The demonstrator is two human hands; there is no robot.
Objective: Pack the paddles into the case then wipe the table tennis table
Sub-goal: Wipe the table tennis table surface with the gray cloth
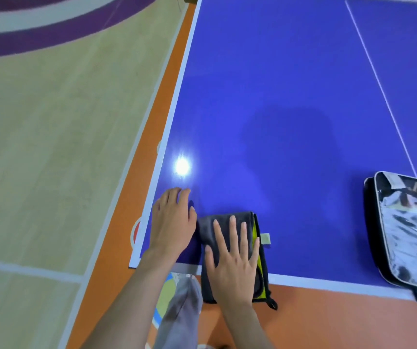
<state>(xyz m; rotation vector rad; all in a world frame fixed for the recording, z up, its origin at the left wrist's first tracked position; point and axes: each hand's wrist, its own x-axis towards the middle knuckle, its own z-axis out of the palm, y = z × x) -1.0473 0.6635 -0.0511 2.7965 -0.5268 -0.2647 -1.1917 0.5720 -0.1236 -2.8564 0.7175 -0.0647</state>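
Note:
A folded grey cloth [208,229] with a yellow-green inner side lies at the near edge of the blue table tennis table [290,96], partly hanging over the edge. My right hand [232,260] presses flat on top of it, fingers spread. My left hand [172,222] rests flat on the table beside the cloth's left side, near the table's corner. The paddle case [409,235], black-edged with a grey and white print, lies closed on the table at the far right. No paddles are visible.
The table's left edge and near edge carry white lines; a thin white centre line [378,84] runs up the right. An orange floor strip [328,323] and pale wooden court floor [51,147] surround the table. My grey trouser leg [179,313] shows below.

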